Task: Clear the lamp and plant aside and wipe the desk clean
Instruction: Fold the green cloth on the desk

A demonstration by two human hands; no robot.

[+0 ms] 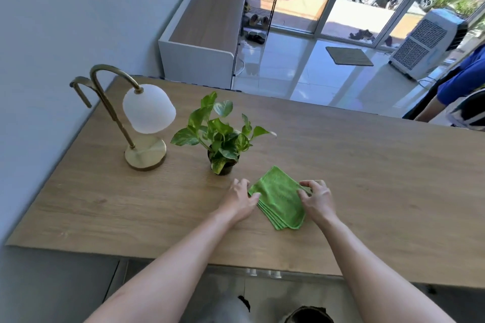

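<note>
While both bare forearms reach in from the near edge, the desk (pixel 341 165) carries three things, all best placed against the plant (pixel 220 139) at its middle. Left of the plant, well clear of its leaves, stands the lamp (pixel 141 123): a round brass base flat on the wood, a thin brass stem curving over to a white dome shade that hangs above the base. The plant itself sits upright in a small dark pot, leaves spreading to both sides. Just in front of the plant and slightly right of it lies a green cloth (pixel 279 199), folded in layers and flat on the wood, its far corner near the pot but not touching it. The left hand (pixel 242 199) rests at the cloth's left edge, directly in front of the pot, fingers loosely curled with fingertips on the cloth's border. The right hand (pixel 317 199) sits on the cloth's right edge, farther right of the plant, fingers bent and nipping the fabric's rim.
</note>
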